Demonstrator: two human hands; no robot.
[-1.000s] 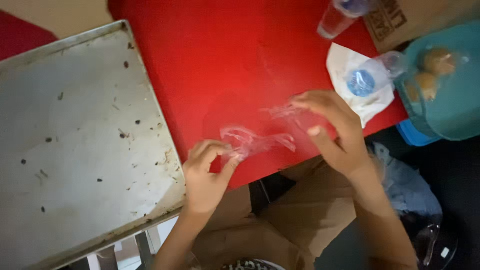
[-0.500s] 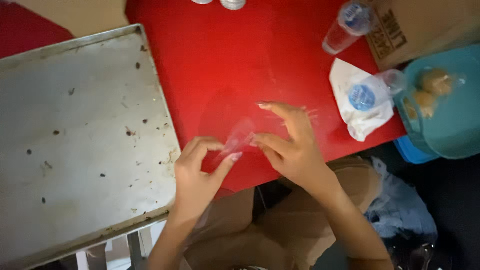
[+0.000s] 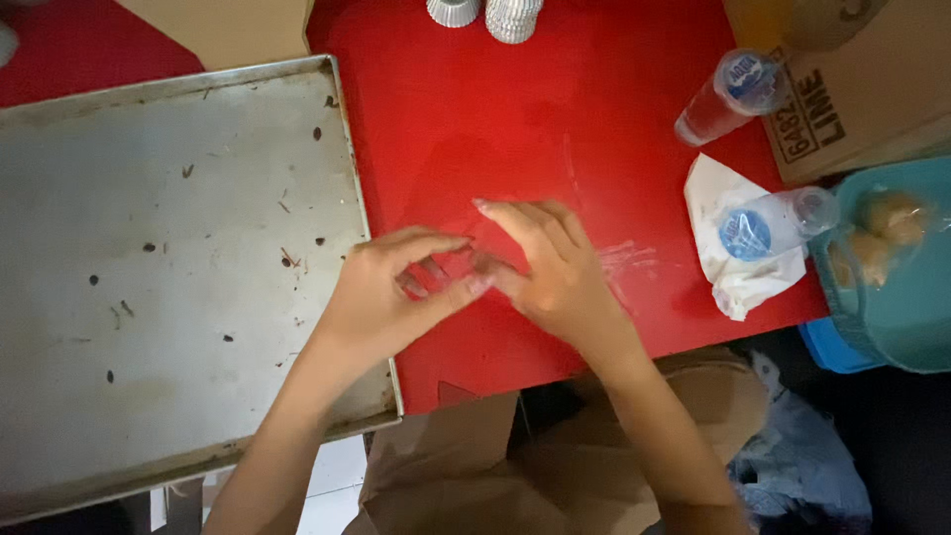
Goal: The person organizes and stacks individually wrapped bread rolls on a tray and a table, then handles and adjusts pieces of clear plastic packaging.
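A red table top (image 3: 594,109) carries a large, speckled metal baking tray (image 3: 168,267) at its left. Two clear plastic bottles with blue caps (image 3: 723,94) lie at its right, one on a crumpled white paper (image 3: 738,282), and pleated white paper cups (image 3: 485,12) stand at the far edge.

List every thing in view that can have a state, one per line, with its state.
left hand: fingers curled, pinching clear plastic film.
right hand: flat on the film, fingertips meeting the left.
clear plastic film: crumpled, lying on the red table.
metal baking tray: empty but for dark crumbs.
standing bottle: upright, capped.
lying bottle: on its side on white paper, capped.
paper cups: stacked.
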